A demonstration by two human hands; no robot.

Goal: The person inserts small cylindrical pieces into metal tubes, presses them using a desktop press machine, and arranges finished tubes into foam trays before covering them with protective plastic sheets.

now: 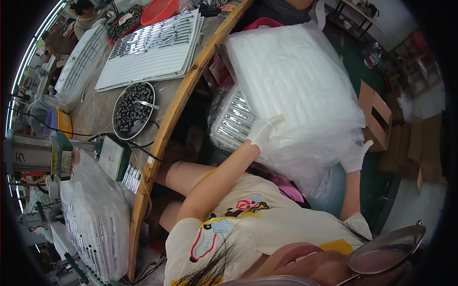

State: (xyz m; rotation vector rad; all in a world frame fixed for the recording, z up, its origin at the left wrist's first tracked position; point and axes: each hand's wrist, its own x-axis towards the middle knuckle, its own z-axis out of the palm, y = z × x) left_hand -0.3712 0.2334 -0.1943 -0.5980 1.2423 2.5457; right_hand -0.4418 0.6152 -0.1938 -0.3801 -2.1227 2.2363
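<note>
A large bundle of white sheets in a clear plastic bag (296, 76) lies tilted in front of me, above my lap. Rows of shiny metal rods (234, 119) show through the plastic at its left side. My left hand (261, 133), in a white glove, is on the near left part of the bundle, its fingers closed on the plastic. On the near right corner is my right hand (354, 158), also gloved. Its thumb sticks out away from the bag, while its other fingers blend into the plastic and cannot be made out.
A wooden-edged table (191, 78) runs along my left, bearing a white tray of metal rods (152, 47), a bowl of black pieces (131, 109) and another bagged stack (95, 219). A machine (36, 155) stands beyond. Cardboard boxes (374, 117) are at right; people sit far left.
</note>
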